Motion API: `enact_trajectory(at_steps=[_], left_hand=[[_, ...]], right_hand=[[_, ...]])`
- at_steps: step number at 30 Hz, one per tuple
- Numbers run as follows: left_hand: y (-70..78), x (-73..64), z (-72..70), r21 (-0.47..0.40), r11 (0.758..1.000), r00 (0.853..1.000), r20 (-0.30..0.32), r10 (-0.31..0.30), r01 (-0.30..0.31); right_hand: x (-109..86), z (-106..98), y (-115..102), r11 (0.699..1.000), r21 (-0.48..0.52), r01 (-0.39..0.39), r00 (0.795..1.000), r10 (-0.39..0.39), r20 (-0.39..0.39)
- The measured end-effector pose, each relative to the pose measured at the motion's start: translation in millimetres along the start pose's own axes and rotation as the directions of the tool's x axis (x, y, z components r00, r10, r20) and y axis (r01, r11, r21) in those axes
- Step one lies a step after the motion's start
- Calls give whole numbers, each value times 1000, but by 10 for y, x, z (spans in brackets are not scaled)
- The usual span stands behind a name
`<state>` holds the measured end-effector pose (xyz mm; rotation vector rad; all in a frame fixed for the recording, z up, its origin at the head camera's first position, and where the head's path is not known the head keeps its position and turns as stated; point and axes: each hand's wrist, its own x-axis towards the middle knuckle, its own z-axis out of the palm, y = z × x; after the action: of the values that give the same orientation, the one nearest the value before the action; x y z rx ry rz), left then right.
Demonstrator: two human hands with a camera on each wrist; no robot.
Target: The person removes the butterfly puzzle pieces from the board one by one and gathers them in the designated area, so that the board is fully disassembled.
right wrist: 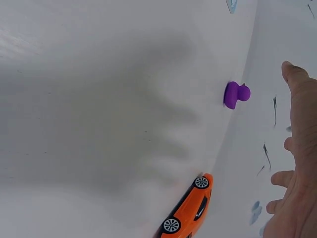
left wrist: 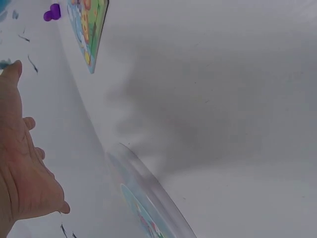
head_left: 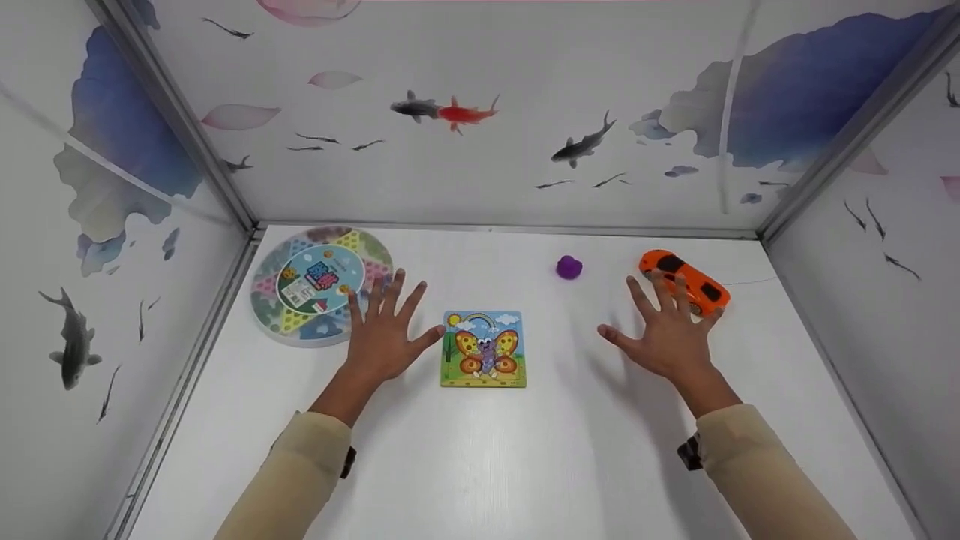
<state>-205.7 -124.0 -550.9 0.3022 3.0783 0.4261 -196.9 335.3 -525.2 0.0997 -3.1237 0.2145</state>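
My left hand (head_left: 384, 341) hovers with fingers spread, between a round board game box (head_left: 270, 319) and a square butterfly puzzle (head_left: 487, 352). Its wrist view shows the hand above the table, holding nothing. On the other side, my right hand (head_left: 667, 337) is also spread in the air, its fingers partly covering an orange toy car (head_left: 679, 271) in the head view. A purple rubber duck (head_left: 568, 267) sits at the back, left of the car. In the right wrist view the duck (right wrist: 233, 95) and the car (right wrist: 190, 208) both stand apart from the hand.
White panels (head_left: 480, 172) printed with fish and petals enclose the table (head_left: 480, 465) at the back and both sides. Metal edging (head_left: 510, 226) runs along the back edge. A thin line (head_left: 754, 282) extends right from the car.
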Motion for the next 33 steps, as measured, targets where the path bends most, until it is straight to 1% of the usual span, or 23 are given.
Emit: enact_trajectory(at_steps=[3, 5, 10, 18, 24, 28, 33], left_hand=[[12, -27, 73, -14, 1000, 1000, -3, 4, -4], [26, -44, 129, -15, 1000, 1000, 7, 10, -10], [82, -101, 266, -10, 999, 998, 52, 41, -41], [160, -181, 455, -16, 997, 992, 103, 74, -73], [216, -195, 560, -39, 994, 985, 133, 107, -103], [246, -203, 616, -48, 990, 982, 134, 136, -131], [266, -195, 671, -34, 988, 979, 135, 151, -148]], right_hand=[[20, 42, -46, 1000, 0, 6, 1000, -6, 1], [38, 73, -89, 1000, 3, 8, 1000, -8, 8], [82, 149, -238, 1000, -14, 9, 1000, -8, 27], [174, 243, -528, 999, -16, 44, 998, -43, 35], [251, 305, -770, 996, -25, 84, 996, -83, 43], [298, 358, -928, 993, -32, 109, 993, -107, 55], [329, 420, -1093, 989, -36, 147, 987, -144, 69]])
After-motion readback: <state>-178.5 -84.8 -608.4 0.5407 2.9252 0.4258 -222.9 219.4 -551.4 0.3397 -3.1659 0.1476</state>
